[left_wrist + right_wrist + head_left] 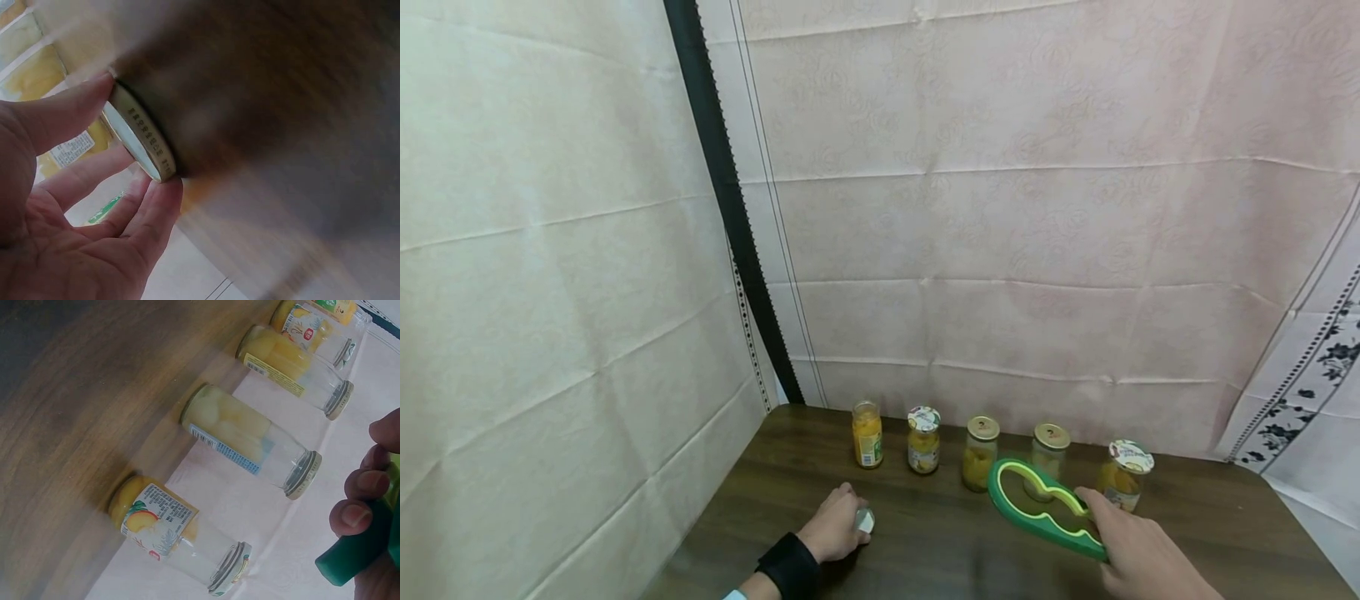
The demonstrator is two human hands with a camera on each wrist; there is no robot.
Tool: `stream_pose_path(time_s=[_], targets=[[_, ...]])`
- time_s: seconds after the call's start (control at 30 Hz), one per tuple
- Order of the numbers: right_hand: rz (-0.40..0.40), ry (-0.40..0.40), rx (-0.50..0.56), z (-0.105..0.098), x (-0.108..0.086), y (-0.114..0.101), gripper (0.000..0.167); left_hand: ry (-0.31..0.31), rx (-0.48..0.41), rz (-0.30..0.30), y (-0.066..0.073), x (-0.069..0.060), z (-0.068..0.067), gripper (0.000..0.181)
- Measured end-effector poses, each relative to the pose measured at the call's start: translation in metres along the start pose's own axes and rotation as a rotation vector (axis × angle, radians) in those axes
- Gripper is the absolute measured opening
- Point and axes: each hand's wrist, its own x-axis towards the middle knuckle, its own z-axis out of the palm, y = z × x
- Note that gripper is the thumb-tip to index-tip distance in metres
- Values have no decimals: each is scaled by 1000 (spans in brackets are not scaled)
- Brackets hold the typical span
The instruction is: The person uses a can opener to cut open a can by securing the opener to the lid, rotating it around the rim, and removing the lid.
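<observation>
My left hand (pixel 838 527) pinches a metal jar lid (pixel 140 134) by its rim, thumb on one side and fingertips on the other, close to the tabletop. The lid's pale inner face shows in the left wrist view. My right hand (pixel 1138 542) grips the handle end of a green jar opener (pixel 1037 521) with a light-green scalloped inner edge. The opener is held over the table, in front of the jars. At the left end of the row stands a lidless jar (pixel 867 437) of orange-yellow contents.
Several lidded fruit jars continue the row: one with a patterned lid (pixel 923 442), two with gold lids (pixel 981 454) (pixel 1051 450), and one with a patterned lid (pixel 1123 479) beside my right hand. Behind the brown table (pixel 917 542) hangs a pale cloth (pixel 1000 250).
</observation>
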Motion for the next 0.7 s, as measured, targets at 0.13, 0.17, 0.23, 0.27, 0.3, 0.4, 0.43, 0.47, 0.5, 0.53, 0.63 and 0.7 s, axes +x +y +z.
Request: stream_pose_path(time_s=[0.13,0.17,0.23,0.27,0.3,0.4,0.43,0.47,0.5,0.53,0.63,0.7], targets=[[24,-30,3,1,0,1,68,12,44,2,2,1,1,47],[22,-28,2,2,0,1,68,15,57,8,3,1,0,46],[16,-11,-5,2,-1,1,69,18,74,11,5,1,0,44],[9,1,-9,2,-2,2,70,18,83,11,6,2,0,44],[2,16,-13,3,-2,2,70,18,86,11,6,2,0,43],[-11,50,-22,3,-3,3,72,13,81,-9,9,2,-1,42],[-11,50,-22,3,-3,3,73,11,76,-17,9,3,0,41],[-7,46,-20,3,-3,3,73,12,71,-21,9,3,0,41],[2,34,-17,2,-3,3,73,13,69,-26,10,4,0,41],[15,14,-13,2,-2,3,73,14,67,-30,10,5,0,41],[61,-53,1,1,0,2,73,23,73,-35,9,10,0,40],[86,-87,8,1,1,2,74,24,77,-36,8,13,0,40]])
